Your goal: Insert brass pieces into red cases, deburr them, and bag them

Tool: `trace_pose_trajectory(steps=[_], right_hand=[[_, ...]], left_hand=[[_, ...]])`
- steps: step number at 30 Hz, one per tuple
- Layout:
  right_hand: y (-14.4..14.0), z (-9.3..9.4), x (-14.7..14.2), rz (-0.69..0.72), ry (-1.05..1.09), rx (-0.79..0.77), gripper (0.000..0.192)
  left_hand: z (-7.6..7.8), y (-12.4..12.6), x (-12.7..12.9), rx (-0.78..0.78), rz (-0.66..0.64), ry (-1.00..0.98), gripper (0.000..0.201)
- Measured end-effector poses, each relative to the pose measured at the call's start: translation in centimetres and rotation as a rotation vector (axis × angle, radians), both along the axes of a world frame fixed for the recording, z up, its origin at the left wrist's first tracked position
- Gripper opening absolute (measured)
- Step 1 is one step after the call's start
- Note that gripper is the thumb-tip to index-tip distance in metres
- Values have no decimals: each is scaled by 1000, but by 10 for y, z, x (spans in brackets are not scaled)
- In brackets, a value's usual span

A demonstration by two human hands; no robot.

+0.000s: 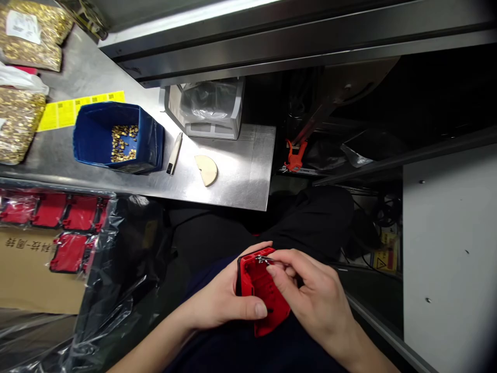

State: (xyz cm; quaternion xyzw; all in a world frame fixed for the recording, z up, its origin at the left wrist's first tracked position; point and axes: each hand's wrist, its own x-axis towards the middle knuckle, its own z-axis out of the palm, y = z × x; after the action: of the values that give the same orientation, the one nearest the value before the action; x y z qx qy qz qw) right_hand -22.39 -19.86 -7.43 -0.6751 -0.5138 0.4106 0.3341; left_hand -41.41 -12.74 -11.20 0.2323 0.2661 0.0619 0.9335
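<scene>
A steel bench stood beyond the hands, carrying a blue bin of small brass parts up and to their left. Over the lap, the left hand was wrapped around a red plastic housing, thumb pressed on its face. The right hand pinched a tiny metal piece at the housing's top edge. The housing looked light and rigid, best gripped by its sides; the metal piece seemed easily dropped
</scene>
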Motion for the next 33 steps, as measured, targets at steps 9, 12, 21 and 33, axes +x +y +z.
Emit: trace_pose_trajectory(steps=[9,12,21,33], right_hand=[[4,0,23,247,-145,174,21],[8,4,24,382,-200,216,19],[11,10,22,503,-331,258,19],[8,18,39,228,-473,323,24]], left_hand=[[-3,4,-5,-47,-52,-56,68],[-2,5,-7,-19,-129,-56,61],[-2,8,-7,64,-196,-89,67],[-2,7,-10,46,-174,-106,83]])
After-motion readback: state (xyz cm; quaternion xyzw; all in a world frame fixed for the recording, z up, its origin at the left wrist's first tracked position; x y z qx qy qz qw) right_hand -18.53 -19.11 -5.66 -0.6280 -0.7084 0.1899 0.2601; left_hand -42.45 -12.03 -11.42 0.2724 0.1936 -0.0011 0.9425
